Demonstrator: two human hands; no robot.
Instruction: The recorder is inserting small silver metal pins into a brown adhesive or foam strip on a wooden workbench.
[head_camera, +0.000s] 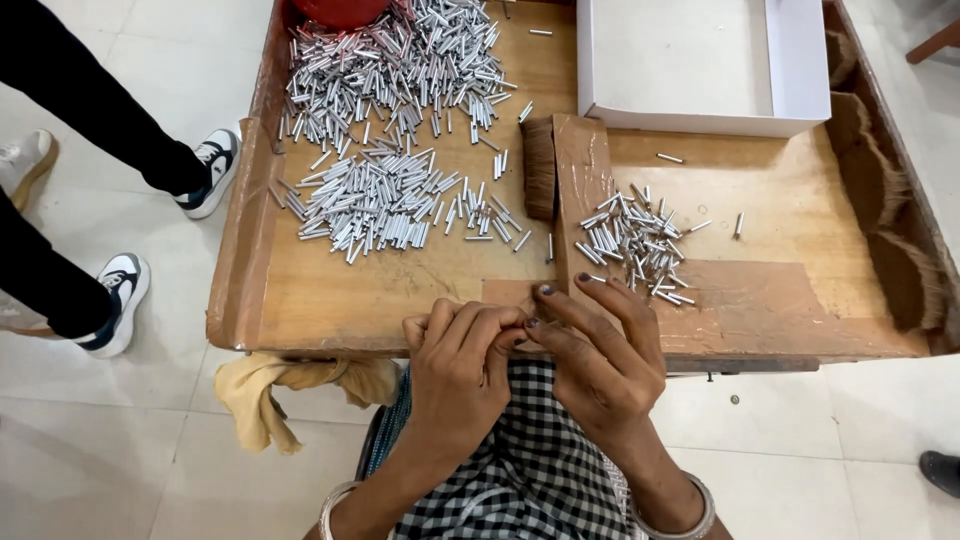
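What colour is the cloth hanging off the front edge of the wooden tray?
The cloth is mustard yellow, seen in the head view, bunched under the wooden tray beside the left hand.

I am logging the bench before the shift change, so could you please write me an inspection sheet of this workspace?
Surface: wooden tray table with raised edges, patched with brown tape.
Job's things: large heap of small silver metal tubes at top left, a sorted batch below it, a smaller pile on the right.
Clutter: white cardboard box, open; brown fibre bundle; more fibre tufts along the right edge; red object at top; yellow cloth hanging under the front edge.
Hands: left hand and right hand meet at the front edge, fingertips pinched together; what they hold is too small to tell.
Cables: nothing seen.
Surroundings: tiled floor; another person's legs and sneakers at left.
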